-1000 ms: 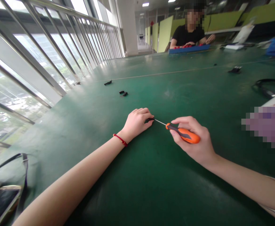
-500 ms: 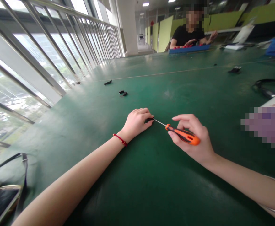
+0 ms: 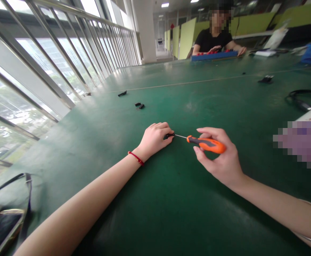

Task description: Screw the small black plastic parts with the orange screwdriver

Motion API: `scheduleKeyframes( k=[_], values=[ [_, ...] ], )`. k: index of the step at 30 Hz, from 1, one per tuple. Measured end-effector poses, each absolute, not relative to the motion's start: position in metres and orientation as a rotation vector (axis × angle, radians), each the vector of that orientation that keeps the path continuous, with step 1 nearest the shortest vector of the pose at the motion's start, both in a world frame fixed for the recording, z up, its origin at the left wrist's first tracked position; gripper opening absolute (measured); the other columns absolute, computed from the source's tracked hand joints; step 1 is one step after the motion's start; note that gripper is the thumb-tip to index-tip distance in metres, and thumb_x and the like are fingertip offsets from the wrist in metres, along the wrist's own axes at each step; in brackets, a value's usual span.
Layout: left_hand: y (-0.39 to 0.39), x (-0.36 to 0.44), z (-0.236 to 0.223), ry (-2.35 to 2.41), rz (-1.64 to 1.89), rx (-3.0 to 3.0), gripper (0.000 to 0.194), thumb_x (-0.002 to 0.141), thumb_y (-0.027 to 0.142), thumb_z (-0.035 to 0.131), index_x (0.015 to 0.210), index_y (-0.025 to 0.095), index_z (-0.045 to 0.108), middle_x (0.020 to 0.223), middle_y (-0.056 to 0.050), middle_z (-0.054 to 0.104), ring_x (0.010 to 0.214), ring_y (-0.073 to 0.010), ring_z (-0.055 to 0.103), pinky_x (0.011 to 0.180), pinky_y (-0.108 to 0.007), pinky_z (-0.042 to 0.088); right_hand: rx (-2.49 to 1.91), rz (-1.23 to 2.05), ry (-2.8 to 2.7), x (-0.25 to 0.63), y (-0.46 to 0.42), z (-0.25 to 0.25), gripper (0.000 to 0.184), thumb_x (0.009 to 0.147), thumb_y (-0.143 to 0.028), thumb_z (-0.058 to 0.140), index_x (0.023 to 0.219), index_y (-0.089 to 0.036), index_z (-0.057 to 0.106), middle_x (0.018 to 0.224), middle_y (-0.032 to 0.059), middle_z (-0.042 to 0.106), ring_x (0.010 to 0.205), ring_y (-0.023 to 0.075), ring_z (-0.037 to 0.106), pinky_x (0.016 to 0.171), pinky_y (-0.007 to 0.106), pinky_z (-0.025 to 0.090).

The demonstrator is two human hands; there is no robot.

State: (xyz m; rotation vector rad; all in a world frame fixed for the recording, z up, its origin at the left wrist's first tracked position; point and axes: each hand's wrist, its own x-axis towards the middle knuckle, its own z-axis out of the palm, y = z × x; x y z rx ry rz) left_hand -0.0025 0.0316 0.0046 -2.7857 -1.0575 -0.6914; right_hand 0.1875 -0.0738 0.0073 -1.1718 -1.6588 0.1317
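Note:
My left hand (image 3: 155, 139) rests on the green table (image 3: 171, 199) with a red string at the wrist. Its fingers are curled round a small black part (image 3: 168, 136) that pokes out at the fingertips. My right hand (image 3: 216, 156) grips an orange screwdriver (image 3: 205, 144) by the handle, between thumb and fingers. The thin metal shaft points left and its tip meets the black part.
Small black parts (image 3: 139, 105) and another black piece (image 3: 122, 94) lie farther back on the left. A black clip (image 3: 265, 79) and a black cable (image 3: 300, 99) sit at the right. A person (image 3: 216, 35) works at a blue tray (image 3: 214, 55) at the far end. A phone with a strap (image 3: 1, 227) lies bottom left.
My right hand has turned the screwdriver handle in its fingers and raised it a little, so the shaft lies flatter. My left hand has stayed put. The far person's hands have moved.

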Motion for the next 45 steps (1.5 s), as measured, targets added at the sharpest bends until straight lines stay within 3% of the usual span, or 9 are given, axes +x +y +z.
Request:
scheduleKeyframes(
  k=[4, 8, 12, 17, 20, 28, 34, 40, 45],
  values=[
    [0.0318, -0.0026, 0.0045, -1.058, -0.697, -2.791, 0.015, 0.083, 0.024, 0.055, 0.087, 0.019, 0.069, 0.089, -0.001, 0.067, 0.080, -0.0152, 0.061, 0.072, -0.028, 0.041, -1.192, 0.171, -1.717, 0.1877, -0.0740, 0.0068, 0.024, 0.076, -0.025, 0.063, 0.099, -0.024, 0.057, 0.064, -0.0028, 0.056, 0.063, 0.0154, 0.057, 0.068, 0.032, 0.048],
    [0.0322, -0.0026, 0.0046, -1.063, -0.695, -2.794, 0.016, 0.083, 0.025, 0.055, 0.087, 0.020, 0.069, 0.089, -0.001, 0.067, 0.081, -0.0152, 0.061, 0.072, -0.029, 0.042, -1.155, 0.097, -1.654, 0.1873, -0.0746, 0.0072, 0.034, 0.073, -0.023, 0.064, 0.106, -0.023, 0.055, 0.083, 0.0026, 0.061, 0.076, 0.0177, 0.060, 0.072, 0.034, 0.049],
    [0.0323, -0.0027, 0.0048, -1.065, -0.692, -2.799, 0.015, 0.083, 0.024, 0.055, 0.087, 0.020, 0.069, 0.089, -0.001, 0.067, 0.080, -0.0151, 0.061, 0.072, -0.028, 0.042, -1.191, 0.167, -1.714, 0.1870, -0.0754, 0.0074, 0.026, 0.076, -0.025, 0.063, 0.101, -0.024, 0.055, 0.060, -0.0038, 0.054, 0.063, 0.0164, 0.057, 0.072, 0.035, 0.049],
    [0.0321, -0.0029, 0.0043, -1.066, -0.692, -2.797, 0.015, 0.083, 0.025, 0.056, 0.087, 0.019, 0.070, 0.089, -0.001, 0.067, 0.080, -0.0151, 0.061, 0.072, -0.028, 0.042, -1.169, 0.118, -1.647, 0.1867, -0.0757, 0.0073, 0.036, 0.073, -0.025, 0.066, 0.106, -0.023, 0.053, 0.078, 0.0015, 0.061, 0.073, 0.0181, 0.060, 0.073, 0.035, 0.049],
    [0.0316, -0.0029, 0.0039, -1.067, -0.694, -2.793, 0.017, 0.085, 0.026, 0.055, 0.089, 0.020, 0.070, 0.090, -0.001, 0.068, 0.080, -0.0146, 0.062, 0.072, -0.028, 0.042, -1.189, 0.147, -1.708, 0.1865, -0.0762, 0.0073, 0.024, 0.076, -0.027, 0.063, 0.098, -0.024, 0.055, 0.060, -0.0037, 0.056, 0.061, 0.0156, 0.056, 0.070, 0.034, 0.047],
    [0.0313, -0.0027, 0.0030, -0.970, -0.701, -2.795, 0.021, 0.088, 0.028, 0.052, 0.096, 0.021, 0.070, 0.096, -0.002, 0.069, 0.081, -0.0141, 0.063, 0.073, -0.028, 0.043, -1.194, 0.152, -1.726, 0.1880, -0.0763, 0.0093, 0.011, 0.078, -0.027, 0.060, 0.088, -0.025, 0.056, 0.051, -0.0061, 0.053, 0.056, 0.0142, 0.053, 0.070, 0.034, 0.045],
    [0.0324, -0.0027, 0.0020, -0.997, -0.804, -2.860, 0.019, 0.087, 0.024, 0.053, 0.095, 0.019, 0.070, 0.097, -0.003, 0.068, 0.085, -0.0146, 0.062, 0.076, -0.026, 0.047, -1.154, 0.169, -1.621, 0.1898, -0.0743, 0.0055, 0.032, 0.074, -0.021, 0.063, 0.104, -0.024, 0.053, 0.076, -0.0005, 0.058, 0.069, 0.0162, 0.058, 0.069, 0.033, 0.048],
    [0.0305, -0.0014, 0.0038, -1.000, -0.816, -2.860, 0.020, 0.084, 0.022, 0.053, 0.093, 0.019, 0.070, 0.094, -0.004, 0.068, 0.086, -0.0163, 0.062, 0.078, -0.029, 0.048, -1.200, 0.167, -1.696, 0.1888, -0.0752, 0.0077, 0.010, 0.077, -0.025, 0.061, 0.087, -0.024, 0.056, 0.062, -0.0023, 0.059, 0.063, 0.0165, 0.057, 0.069, 0.034, 0.047],
    [0.0305, -0.0013, 0.0036, -0.981, -0.822, -2.865, 0.020, 0.083, 0.019, 0.053, 0.093, 0.018, 0.070, 0.093, -0.004, 0.068, 0.085, -0.0163, 0.061, 0.078, -0.029, 0.049, -1.179, 0.164, -1.612, 0.1892, -0.0744, 0.0073, 0.030, 0.073, -0.021, 0.063, 0.101, -0.023, 0.054, 0.071, -0.0013, 0.058, 0.066, 0.0162, 0.057, 0.068, 0.033, 0.048]
  ],
)
